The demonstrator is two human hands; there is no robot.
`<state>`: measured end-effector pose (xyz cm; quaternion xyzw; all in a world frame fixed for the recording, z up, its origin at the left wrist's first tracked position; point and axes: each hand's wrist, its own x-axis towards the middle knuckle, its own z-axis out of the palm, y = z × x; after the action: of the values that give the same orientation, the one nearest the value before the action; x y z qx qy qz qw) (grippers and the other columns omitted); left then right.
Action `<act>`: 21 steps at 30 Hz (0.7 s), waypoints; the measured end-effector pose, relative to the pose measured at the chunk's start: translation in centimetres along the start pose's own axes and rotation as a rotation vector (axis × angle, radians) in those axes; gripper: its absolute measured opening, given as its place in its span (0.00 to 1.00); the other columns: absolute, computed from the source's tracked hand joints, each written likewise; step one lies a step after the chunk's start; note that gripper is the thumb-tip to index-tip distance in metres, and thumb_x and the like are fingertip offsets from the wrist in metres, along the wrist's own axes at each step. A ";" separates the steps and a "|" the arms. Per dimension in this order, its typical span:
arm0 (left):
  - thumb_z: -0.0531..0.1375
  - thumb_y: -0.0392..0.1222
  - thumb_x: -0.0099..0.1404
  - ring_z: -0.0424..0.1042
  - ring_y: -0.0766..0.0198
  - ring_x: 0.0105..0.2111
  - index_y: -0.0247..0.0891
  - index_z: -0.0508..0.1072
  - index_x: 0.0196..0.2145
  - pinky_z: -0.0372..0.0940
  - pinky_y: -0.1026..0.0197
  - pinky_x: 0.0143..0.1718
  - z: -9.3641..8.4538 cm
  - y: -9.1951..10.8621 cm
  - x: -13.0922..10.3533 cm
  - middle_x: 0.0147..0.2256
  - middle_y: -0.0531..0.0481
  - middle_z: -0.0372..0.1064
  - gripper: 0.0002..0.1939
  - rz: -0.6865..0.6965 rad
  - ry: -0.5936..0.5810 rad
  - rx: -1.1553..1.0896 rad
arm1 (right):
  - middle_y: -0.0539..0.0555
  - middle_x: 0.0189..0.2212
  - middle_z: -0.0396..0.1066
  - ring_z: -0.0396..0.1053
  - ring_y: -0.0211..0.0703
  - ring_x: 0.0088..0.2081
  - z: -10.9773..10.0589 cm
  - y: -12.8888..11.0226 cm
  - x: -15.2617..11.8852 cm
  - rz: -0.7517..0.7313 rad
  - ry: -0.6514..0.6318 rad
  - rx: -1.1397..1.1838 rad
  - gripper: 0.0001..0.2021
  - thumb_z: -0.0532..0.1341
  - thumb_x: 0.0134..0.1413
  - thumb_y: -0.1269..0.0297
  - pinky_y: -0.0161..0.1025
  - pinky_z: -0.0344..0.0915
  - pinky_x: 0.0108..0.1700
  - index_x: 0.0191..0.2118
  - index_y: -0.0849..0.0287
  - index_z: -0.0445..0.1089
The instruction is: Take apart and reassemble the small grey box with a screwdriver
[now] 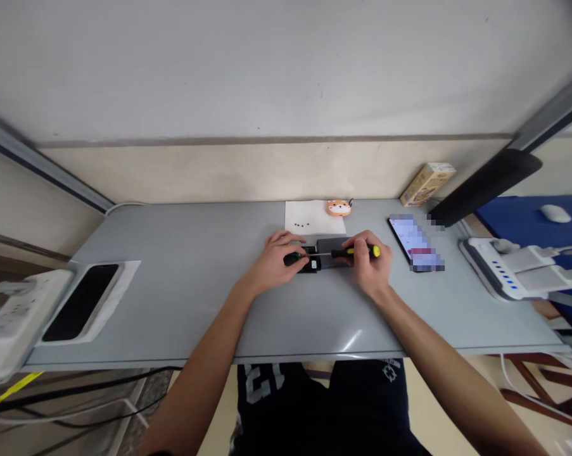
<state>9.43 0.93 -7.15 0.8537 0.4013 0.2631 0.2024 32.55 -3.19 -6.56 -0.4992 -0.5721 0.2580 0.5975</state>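
Note:
My right hand [375,261] is closed around the black and yellow handle of a screwdriver [340,253], its thin shaft pointing left. The shaft lies over an opened dark electronic device [312,263] on the desk, where a small white patch shows among its inner parts. My left hand [276,258] grips the left end of this device, thumb in front and fingers behind. A flat dark grey panel [332,246] sits directly to the right of the opened section, partly under the screwdriver and my right hand. Whether the panel is joined to the device, I cannot tell.
Behind my hands, white paper [314,212] bears several tiny dark screws [301,225] and an orange animal-faced case [339,208]. A lit phone [415,244], a small box [425,183] and a power strip [499,269] stand right. Another phone [82,303] lies left.

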 end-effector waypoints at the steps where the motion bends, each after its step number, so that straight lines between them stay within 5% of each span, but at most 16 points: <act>1: 0.61 0.45 0.71 0.63 0.53 0.59 0.42 0.78 0.37 0.56 0.44 0.64 0.0 0.0 0.0 0.54 0.50 0.74 0.08 -0.002 0.005 -0.003 | 0.50 0.24 0.71 0.71 0.39 0.23 0.0 0.0 0.0 0.004 0.003 -0.003 0.17 0.57 0.67 0.51 0.37 0.69 0.25 0.30 0.55 0.72; 15: 0.63 0.42 0.69 0.66 0.55 0.57 0.44 0.79 0.39 0.56 0.46 0.63 -0.3 -0.1 0.0 0.51 0.50 0.75 0.05 0.020 0.027 -0.020 | 0.50 0.25 0.71 0.68 0.38 0.23 0.0 -0.3 0.1 -0.011 0.021 -0.018 0.17 0.56 0.67 0.53 0.35 0.70 0.24 0.29 0.56 0.72; 21: 0.67 0.45 0.65 0.65 0.53 0.61 0.49 0.72 0.56 0.51 0.44 0.66 -0.5 0.1 -0.2 0.59 0.50 0.70 0.22 -0.048 -0.075 -0.036 | 0.50 0.24 0.70 0.70 0.39 0.23 0.2 0.5 0.2 0.059 0.007 -0.026 0.17 0.57 0.66 0.52 0.37 0.72 0.25 0.30 0.56 0.72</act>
<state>9.04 0.78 -6.74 0.8494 0.4089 0.2332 0.2387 32.56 -2.81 -6.93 -0.5246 -0.5583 0.2661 0.5851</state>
